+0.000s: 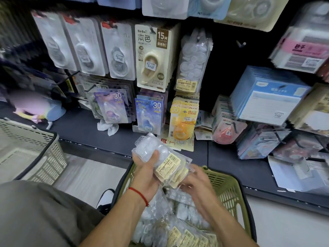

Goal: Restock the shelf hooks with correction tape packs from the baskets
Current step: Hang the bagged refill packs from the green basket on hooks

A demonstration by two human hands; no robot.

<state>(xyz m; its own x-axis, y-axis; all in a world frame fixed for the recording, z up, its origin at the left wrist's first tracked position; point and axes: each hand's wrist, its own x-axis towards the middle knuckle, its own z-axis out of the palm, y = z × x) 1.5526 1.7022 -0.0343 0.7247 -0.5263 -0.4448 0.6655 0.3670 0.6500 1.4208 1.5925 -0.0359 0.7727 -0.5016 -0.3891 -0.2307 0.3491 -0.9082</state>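
Observation:
My left hand grips a stack of clear correction tape packs with yellow barcode labels, thumb across the top. My right hand touches the stack's lower right edge, fingers curled under the labels. Both hands hover over a green basket filled with several more of the same clear packs. On the shelf above, matching clear packs hang on a hook. Right of them a bare hook sticks out of the dark back panel.
Other tape packs hang in rows: grey ones, a cream 15M pack, purple and blue 30 packs, yellow packs. A beige basket stands at left. Blue packs crowd the right. The shelf ledge runs across.

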